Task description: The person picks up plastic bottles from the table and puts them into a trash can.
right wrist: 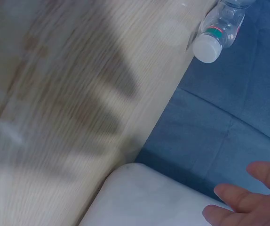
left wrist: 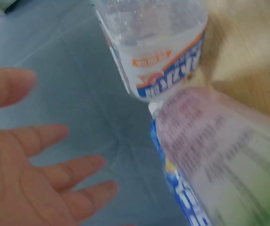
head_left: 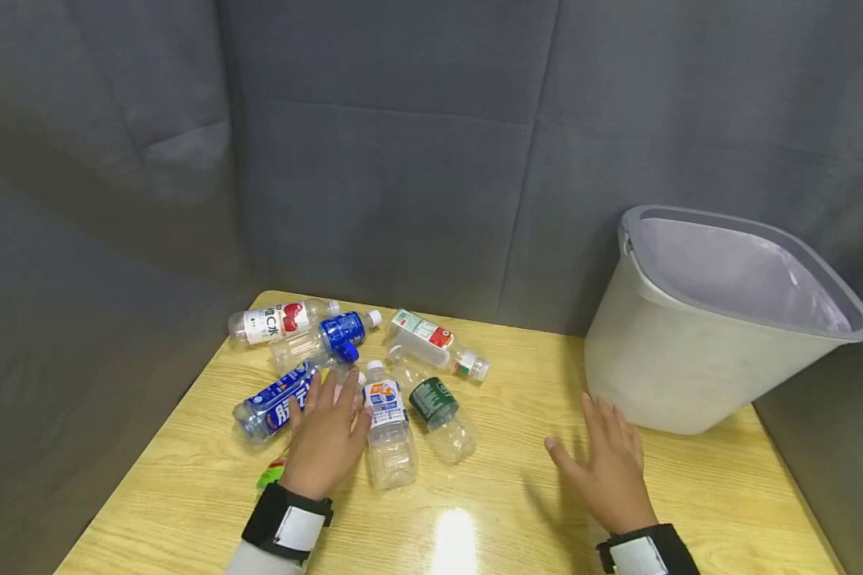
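Observation:
Several empty plastic bottles lie in a heap at the table's left. My left hand (head_left: 325, 435) hovers over them with fingers spread and straight, between a blue-labelled bottle (head_left: 273, 403) and an orange-labelled one (head_left: 388, 423). A bottle with a pink and green label (left wrist: 229, 160) lies partly under that hand. In the left wrist view the palm (left wrist: 31, 165) is open and holds nothing. My right hand (head_left: 610, 463) is open, fingers spread, just above the bare table in front of the grey bin (head_left: 690, 343). Its fingertips (right wrist: 248, 197) show beside the bin's wall (right wrist: 149, 197).
The bin leans to the right at the table's right rear, lined with a pale bag. More bottles lie further back: a green-labelled one (head_left: 439, 411), a red-and-white one (head_left: 276, 319), a blue one (head_left: 334, 335), a white-capped one (head_left: 431, 339). Grey cloth surrounds the table (head_left: 518, 511).

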